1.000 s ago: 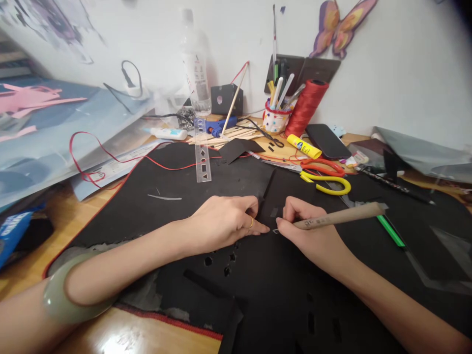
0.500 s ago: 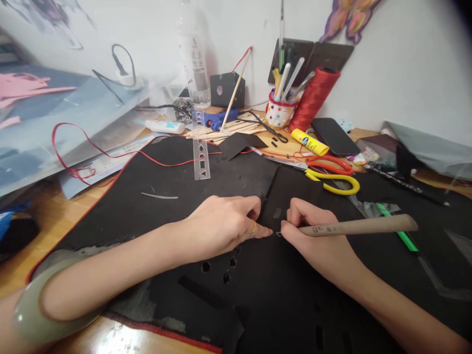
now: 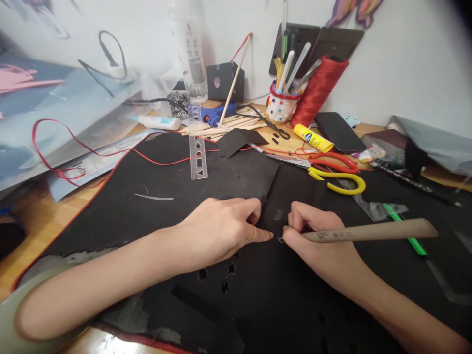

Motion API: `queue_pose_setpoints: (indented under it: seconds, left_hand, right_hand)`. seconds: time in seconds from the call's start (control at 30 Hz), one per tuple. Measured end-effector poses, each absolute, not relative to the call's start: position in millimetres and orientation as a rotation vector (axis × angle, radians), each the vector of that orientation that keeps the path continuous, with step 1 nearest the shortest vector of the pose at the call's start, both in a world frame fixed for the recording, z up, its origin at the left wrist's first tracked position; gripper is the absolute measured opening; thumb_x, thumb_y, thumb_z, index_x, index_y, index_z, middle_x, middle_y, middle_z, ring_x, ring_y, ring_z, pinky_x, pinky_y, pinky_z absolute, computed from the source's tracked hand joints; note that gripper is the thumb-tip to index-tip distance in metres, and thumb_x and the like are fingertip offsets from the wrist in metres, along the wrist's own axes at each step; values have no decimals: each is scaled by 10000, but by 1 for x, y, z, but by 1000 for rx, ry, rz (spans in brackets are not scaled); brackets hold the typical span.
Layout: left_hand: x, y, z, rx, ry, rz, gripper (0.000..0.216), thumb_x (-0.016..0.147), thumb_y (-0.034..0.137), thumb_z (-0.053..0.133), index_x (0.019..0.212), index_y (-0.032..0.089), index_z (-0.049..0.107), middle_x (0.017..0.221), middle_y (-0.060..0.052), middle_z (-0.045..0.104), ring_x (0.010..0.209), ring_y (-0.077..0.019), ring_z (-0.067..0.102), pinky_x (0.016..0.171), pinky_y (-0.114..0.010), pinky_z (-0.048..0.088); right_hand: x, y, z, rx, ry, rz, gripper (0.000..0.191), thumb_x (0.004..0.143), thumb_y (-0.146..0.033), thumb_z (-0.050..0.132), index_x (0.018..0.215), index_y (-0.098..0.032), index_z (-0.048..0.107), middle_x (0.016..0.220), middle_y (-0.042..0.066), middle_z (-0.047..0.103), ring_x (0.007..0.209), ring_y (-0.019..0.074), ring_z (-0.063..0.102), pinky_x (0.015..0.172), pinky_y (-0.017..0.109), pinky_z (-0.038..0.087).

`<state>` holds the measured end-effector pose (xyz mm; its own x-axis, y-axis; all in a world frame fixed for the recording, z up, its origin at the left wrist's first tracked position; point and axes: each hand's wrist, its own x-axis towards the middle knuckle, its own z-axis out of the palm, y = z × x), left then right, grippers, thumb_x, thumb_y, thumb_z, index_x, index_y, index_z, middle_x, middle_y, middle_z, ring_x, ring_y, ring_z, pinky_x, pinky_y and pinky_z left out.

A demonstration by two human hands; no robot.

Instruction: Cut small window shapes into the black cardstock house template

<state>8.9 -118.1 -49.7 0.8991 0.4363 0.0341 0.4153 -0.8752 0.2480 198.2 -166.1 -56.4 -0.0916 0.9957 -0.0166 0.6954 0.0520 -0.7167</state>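
My right hand is closed around a slim, pale wooden-handled tool, held like a pen; its working tip is hidden by my fingers. Under both hands lies a black card with a small grey rectangular mark. A small pale outline shows between my fingertips. My left hand, wearing a ring, rests on the black sheet with its index finger stretched out beside that outline and its other visible fingers bent. Below my left hand are small cut shapes, one a star.
A clear stencil ruler lies on the black mat. Behind are scissors, a yellow glue stick, a phone, a red thread spool, a pen cup, a blue glue gun and several wooden sticks.
The view has shifted slightly. The tool's handle has swung a little outward and toward the camera, while both hands stay at nearly the same spot on the black card.
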Motion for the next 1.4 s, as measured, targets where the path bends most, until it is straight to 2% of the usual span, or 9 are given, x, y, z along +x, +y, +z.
queue_pose_setpoints:
  seconds: [0.3, 0.87, 1.07, 1.17, 1.27, 1.4]
  left_hand:
    - [9, -118, -50, 2803, 656, 109, 300, 867, 212, 415, 1081, 379, 540, 853, 13, 467, 612, -77, 453, 491, -176, 283]
    - [10, -117, -50, 2824, 652, 100, 351, 836, 164, 435, 1094, 377, 544, 868, 5, 478, 614, -84, 460, 477, -183, 272]
    - [9, -119, -51, 2755, 707, 133, 292, 856, 225, 458, 1072, 397, 554, 882, 25, 502, 618, -80, 484, 476, -191, 276]
    - [11, -120, -52, 2606, 804, 201, 234, 858, 287, 484, 1066, 349, 571, 923, 39, 539, 727, -84, 533, 544, -183, 335]
    - [14, -117, -50, 2485, 841, 266, 240, 836, 269, 529, 1071, 290, 569, 941, 47, 578, 848, -102, 541, 663, -179, 374]
    - [15, -104, -36, 2508, 762, 285, 171, 818, 211, 544, 966, 256, 617, 881, 39, 614, 852, -124, 523, 707, -194, 370]
  right_hand:
    - [201, -168, -59, -1701, -1783, 796, 269, 691, -132, 487, 539, -200, 276, 493, -46, 358, 452, 80, 322, 413, 224, 268]
    - [200, -166, -61, -1648, -1851, 772, 288, 642, -51, 454, 542, -195, 225, 492, -44, 327, 466, 86, 302, 431, 243, 246]
    - [201, -166, -61, -1636, -1767, 859, 288, 661, -61, 468, 539, -194, 243, 499, -46, 321, 479, 87, 299, 437, 245, 236]
    - [205, -165, -60, -1577, -1576, 944, 294, 695, -96, 502, 539, -196, 275, 501, -52, 331, 476, 81, 302, 440, 240, 242]
    - [209, -164, -50, -1411, -1409, 997, 305, 725, -143, 542, 536, -189, 307, 490, -61, 326, 453, 66, 287, 428, 230, 226]
    - [215, -167, -21, -1241, -1250, 1082, 341, 728, -176, 592, 519, -175, 322, 452, -70, 268, 416, 50, 225, 386, 217, 141]
